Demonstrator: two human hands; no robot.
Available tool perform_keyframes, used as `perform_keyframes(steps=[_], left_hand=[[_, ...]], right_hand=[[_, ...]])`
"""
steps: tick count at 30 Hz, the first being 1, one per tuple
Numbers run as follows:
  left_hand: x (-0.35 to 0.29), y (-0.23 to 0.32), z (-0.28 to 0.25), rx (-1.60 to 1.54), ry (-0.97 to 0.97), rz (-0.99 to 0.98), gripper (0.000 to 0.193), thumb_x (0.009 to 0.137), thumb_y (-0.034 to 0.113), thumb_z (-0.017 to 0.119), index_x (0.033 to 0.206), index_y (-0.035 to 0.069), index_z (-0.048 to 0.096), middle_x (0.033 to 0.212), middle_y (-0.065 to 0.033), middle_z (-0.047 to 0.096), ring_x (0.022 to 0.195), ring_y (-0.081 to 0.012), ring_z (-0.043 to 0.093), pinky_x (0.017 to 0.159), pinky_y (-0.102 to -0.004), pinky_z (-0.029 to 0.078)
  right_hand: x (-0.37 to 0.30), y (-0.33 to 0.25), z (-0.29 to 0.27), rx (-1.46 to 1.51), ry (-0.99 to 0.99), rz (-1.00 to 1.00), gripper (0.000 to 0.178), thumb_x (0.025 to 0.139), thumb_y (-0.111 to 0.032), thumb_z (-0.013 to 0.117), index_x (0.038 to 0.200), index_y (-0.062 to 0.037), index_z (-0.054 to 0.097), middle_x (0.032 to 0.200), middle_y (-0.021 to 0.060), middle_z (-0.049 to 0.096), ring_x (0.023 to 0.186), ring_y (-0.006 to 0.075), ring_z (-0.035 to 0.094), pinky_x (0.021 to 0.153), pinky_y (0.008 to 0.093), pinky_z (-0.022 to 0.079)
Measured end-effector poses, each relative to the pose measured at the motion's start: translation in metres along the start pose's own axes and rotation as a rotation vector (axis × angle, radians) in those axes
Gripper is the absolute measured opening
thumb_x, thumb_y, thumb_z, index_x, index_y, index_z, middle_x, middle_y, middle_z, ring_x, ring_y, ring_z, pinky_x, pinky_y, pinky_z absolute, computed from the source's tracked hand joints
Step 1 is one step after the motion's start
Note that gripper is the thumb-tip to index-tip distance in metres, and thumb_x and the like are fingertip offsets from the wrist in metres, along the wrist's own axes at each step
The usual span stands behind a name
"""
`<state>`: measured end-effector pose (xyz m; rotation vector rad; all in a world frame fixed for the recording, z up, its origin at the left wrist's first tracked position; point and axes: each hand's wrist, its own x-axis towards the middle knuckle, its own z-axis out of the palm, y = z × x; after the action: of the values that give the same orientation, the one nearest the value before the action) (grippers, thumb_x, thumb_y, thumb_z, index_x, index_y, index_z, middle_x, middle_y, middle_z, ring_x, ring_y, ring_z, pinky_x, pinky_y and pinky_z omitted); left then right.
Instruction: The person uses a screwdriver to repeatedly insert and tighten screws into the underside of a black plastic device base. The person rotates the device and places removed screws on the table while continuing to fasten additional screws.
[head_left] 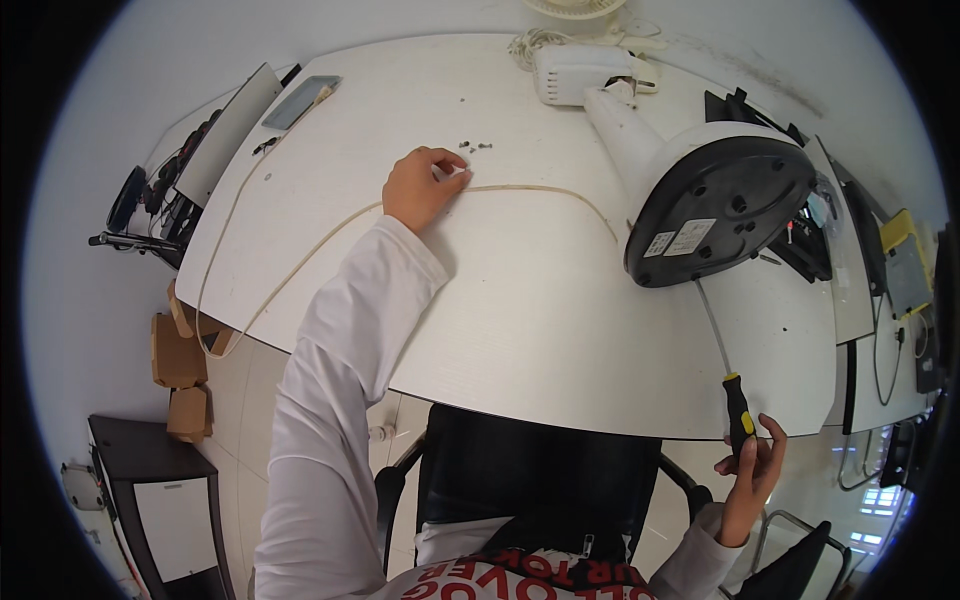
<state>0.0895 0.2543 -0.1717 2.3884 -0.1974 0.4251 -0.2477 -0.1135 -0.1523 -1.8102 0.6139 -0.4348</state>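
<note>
A white electric fan stand lies on its side on the right of the table, its round black base [725,205] facing me. My right hand [757,468] grips the black and yellow handle of a screwdriver [738,405], whose shaft points up to the base's lower edge. I cannot tell whether the tip sits in a screw hole. At mid-table, my left hand [420,190] has its thumb and fingers pinched together; what they hold, if anything, is too small to name. Several small screws [474,147] lie just beyond these fingers. A cream power cord [530,187] runs beside the hand.
The white fan motor housing [570,75] rests at the far edge, near a coiled cord [530,45] and a round cream grille [575,8]. A grey tray [303,100] lies far left. A black chair [530,460] stands at the table's front; cardboard boxes [178,350] are on the floor.
</note>
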Motion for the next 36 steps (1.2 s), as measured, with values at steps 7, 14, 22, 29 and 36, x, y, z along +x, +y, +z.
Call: perform_keyframes(steps=[7,14,22,29,36], left_hand=[[0.01,0.008,0.016,0.135,0.163,0.15,0.028,0.071,0.024,0.069,0.095,0.012,0.067,0.093,-0.0038,0.059,0.082,-0.0186,0.054,0.07,-0.0306,0.046],[0.035,0.021,0.041,0.18,0.134,0.068,0.021,0.071,0.022,0.068,0.091,0.014,0.067,0.1,-0.0037,0.057,0.099,-0.0219,0.05,0.08,-0.0331,0.048],[0.037,0.013,0.044,0.147,0.121,0.134,0.009,0.074,0.015,0.066,0.082,0.012,0.069,0.093,-0.0056,0.059,0.093,-0.0226,0.051,0.076,-0.0333,0.047],[0.041,0.018,0.025,-0.566,0.005,-0.19,0.017,0.083,0.022,0.064,0.09,0.007,0.068,0.091,-0.0022,0.064,0.083,-0.0143,0.057,0.072,-0.0249,0.044],[0.039,0.015,0.011,-1.208,-0.293,-0.346,0.028,0.088,0.027,0.057,0.108,0.008,0.059,0.098,0.0013,0.062,0.09,-0.0092,0.055,0.073,-0.0225,0.044]], right_hand=[[-0.004,-0.021,0.023,-0.132,0.08,-0.163,0.062,0.072,0.007,0.061,0.128,-0.0066,0.036,0.109,0.0101,0.05,0.076,0.013,0.053,0.048,0.0186,0.048],[-0.003,-0.02,0.011,-0.156,0.107,-0.105,0.046,0.078,-0.001,0.062,0.121,-0.0032,0.044,0.096,0.0102,0.053,0.068,0.0139,0.058,0.052,0.0224,0.047],[0.001,0.0,-0.001,-0.056,0.008,-0.044,0.041,0.084,-0.01,0.059,0.122,-0.0038,0.044,0.09,0.0082,0.053,0.065,0.0113,0.053,0.053,0.0205,0.043],[-0.002,-0.017,0.019,-0.13,0.066,-0.186,0.061,0.073,-0.004,0.067,0.128,-0.0054,0.039,0.106,0.0083,0.049,0.076,0.0168,0.055,0.054,0.0209,0.045],[0.0,-0.009,0.007,-0.106,0.064,-0.115,0.052,0.079,-0.008,0.064,0.125,-0.0028,0.041,0.094,0.0113,0.053,0.061,0.0123,0.055,0.047,0.0196,0.045]])
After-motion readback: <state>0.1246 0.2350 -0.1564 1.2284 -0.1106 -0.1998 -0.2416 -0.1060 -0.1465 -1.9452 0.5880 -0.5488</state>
